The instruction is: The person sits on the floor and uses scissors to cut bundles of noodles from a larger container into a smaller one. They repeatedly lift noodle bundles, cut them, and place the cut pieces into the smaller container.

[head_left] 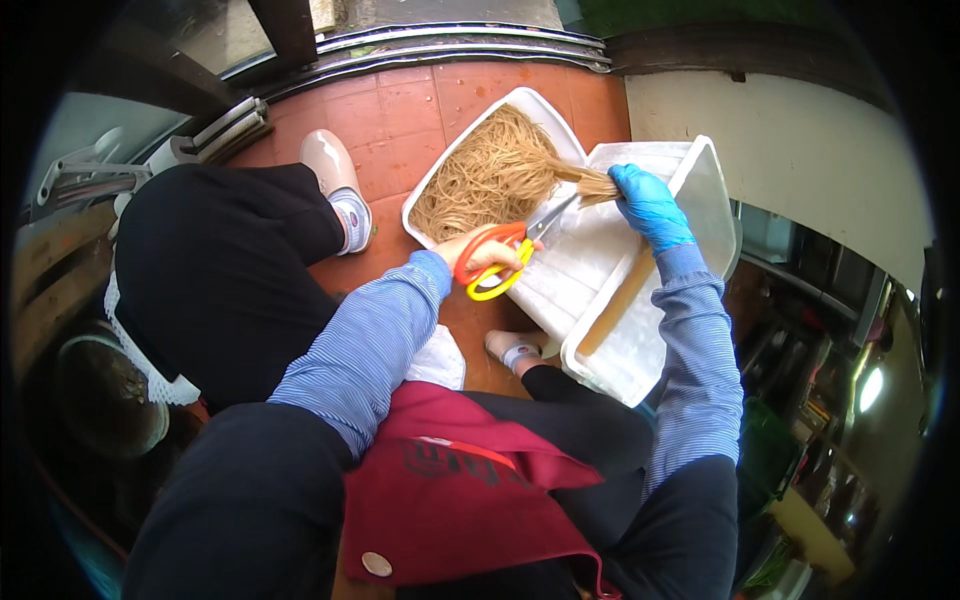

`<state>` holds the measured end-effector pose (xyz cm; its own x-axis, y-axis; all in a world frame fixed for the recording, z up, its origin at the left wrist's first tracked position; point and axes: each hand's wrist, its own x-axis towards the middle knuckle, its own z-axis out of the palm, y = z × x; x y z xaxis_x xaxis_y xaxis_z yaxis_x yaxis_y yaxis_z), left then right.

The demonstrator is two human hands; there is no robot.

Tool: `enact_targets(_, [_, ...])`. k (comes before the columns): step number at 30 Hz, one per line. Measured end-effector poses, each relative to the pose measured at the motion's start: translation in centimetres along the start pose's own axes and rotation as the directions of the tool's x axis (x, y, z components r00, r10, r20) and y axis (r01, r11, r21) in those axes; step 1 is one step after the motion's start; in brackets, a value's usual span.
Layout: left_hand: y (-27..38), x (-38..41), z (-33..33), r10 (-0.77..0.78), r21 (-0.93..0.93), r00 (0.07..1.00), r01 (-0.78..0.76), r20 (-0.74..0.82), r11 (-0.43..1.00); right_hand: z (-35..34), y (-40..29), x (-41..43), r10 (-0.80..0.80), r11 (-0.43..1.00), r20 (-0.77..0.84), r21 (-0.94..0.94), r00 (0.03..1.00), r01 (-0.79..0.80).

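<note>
My left hand (487,255), bare, holds scissors (551,217) with one orange and one yellow handle loop. Their blades point up and right, close against a bundle of light brown noodle strands (598,187). In a blue glove, my right hand (651,204) grips that bundle near its end. The bundle stretches from a mass of long, thin noodles (487,172) heaped in a white plastic tub (421,187). Below the bundle is a whitish plastic container (551,289), with brownish liquid (619,300) showing beyond its rim.
Wet reddish floor tiles (405,112) lie around the tub, with a sliding-door track (465,41) beyond. A pale wall panel (750,142) stands at right. My beige shoes (330,165) flank the containers. A round bucket (112,394) is at lower left.
</note>
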<state>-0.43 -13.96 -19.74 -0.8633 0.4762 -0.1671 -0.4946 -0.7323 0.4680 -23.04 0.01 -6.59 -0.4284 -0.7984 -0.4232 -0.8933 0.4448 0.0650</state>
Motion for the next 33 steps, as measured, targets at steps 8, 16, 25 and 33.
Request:
enact_targets(8, [-1.7, 0.0, -1.8, -0.135, 0.016, 0.985, 0.134, 0.111, 0.991, -1.2, -0.9, -0.8, -0.043, 0.961, -0.021, 0.271, 0.999, 0.047])
enact_targets(16, [1.9, 1.8, 0.6, 0.077, 0.038, 0.994, -0.080, 0.074, 0.996, -2.2, -2.1, -2.3, -0.199, 0.976, 0.006, 0.091, 0.980, 0.197])
enact_targets(25, [-1.5, -2.8, -2.3, -0.289, -0.102, 0.957, 0.288, 0.008, 0.952, -1.6, -0.9, -2.6, 0.011, 0.937, -0.112, 0.347, 0.994, 0.029])
enact_targets(33, [0.1, 1.1, -0.1, 0.106, -0.332, 0.993, -0.118, -0.053, 0.936, -3.8, -3.2, -3.1, 0.384, 0.471, 0.244, 0.778, 0.890, -0.416])
